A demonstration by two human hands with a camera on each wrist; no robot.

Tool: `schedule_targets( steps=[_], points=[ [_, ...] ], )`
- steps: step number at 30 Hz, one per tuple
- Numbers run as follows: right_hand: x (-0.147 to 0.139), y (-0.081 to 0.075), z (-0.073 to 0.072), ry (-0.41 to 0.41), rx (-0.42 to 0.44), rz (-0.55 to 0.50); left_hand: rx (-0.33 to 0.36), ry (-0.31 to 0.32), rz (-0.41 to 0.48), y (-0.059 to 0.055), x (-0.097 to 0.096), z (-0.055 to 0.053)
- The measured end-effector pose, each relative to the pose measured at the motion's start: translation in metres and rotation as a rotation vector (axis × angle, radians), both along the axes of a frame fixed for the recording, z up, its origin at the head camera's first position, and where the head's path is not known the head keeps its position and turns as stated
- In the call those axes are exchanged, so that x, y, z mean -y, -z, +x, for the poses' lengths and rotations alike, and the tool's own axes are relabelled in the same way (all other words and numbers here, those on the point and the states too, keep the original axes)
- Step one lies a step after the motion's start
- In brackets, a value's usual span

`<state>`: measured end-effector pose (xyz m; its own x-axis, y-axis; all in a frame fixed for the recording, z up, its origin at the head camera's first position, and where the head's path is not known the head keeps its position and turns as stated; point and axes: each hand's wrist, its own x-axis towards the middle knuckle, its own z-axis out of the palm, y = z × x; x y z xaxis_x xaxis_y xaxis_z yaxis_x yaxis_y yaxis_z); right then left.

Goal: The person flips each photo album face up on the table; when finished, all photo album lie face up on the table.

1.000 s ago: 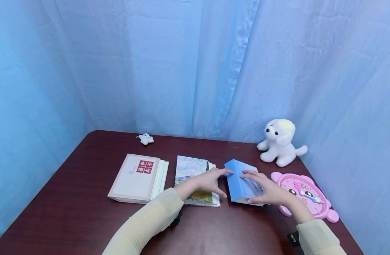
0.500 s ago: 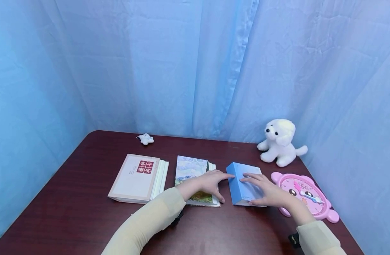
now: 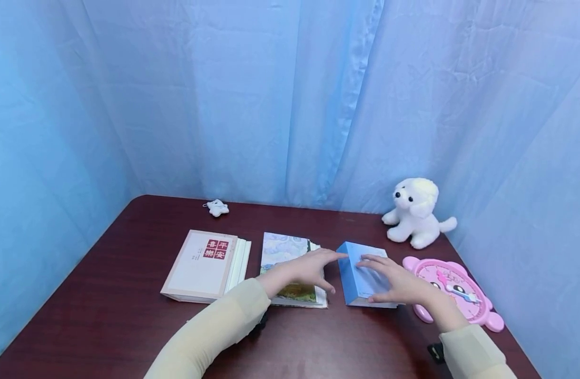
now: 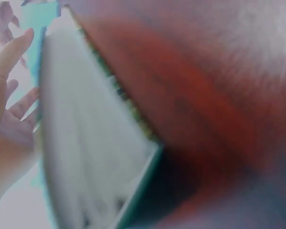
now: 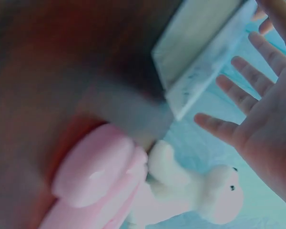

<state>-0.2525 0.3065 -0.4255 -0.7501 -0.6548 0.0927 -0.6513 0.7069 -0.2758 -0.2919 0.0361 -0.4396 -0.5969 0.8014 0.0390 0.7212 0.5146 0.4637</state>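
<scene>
A thick pale-blue book lies on the table with its spine to the left. My right hand hovers over its right part, fingers spread; the right wrist view shows the fingers apart from the book. My left hand reaches over a book with a painted landscape cover, its index fingertip at the blue book's spine. The left thumb stands apart from the fingers. The left forearm and hand hide part of the painted book, whose page block fills the left wrist view.
Left of these lies a cream book with red squares. A small white star-shaped plush sits at the back edge. At right are a white toy dog and a pink bear-shaped clock, close to the right forearm. Blue curtains surround the dark table.
The blue book, tilted and skewed one second ago, has come to lie flat and straighter. The left thumb has lifted slightly since half a second ago. Both hands stay near the book.
</scene>
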Motion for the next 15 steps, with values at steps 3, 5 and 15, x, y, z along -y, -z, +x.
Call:
schedule_targets(
  steps=[3, 5, 15],
  points=[
    [0.006, -0.01, -0.006, 0.016, 0.014, -0.02, -0.013, -0.015, 0.031, -0.014, 0.006, -0.005],
    [0.01, -0.018, -0.011, 0.022, 0.007, -0.039, -0.023, -0.043, 0.041, -0.025, 0.012, -0.009],
    [0.043, -0.054, -0.041, 0.136, -0.034, -0.102, -0.116, -0.266, 0.07, -0.074, 0.056, -0.027]
  ],
)
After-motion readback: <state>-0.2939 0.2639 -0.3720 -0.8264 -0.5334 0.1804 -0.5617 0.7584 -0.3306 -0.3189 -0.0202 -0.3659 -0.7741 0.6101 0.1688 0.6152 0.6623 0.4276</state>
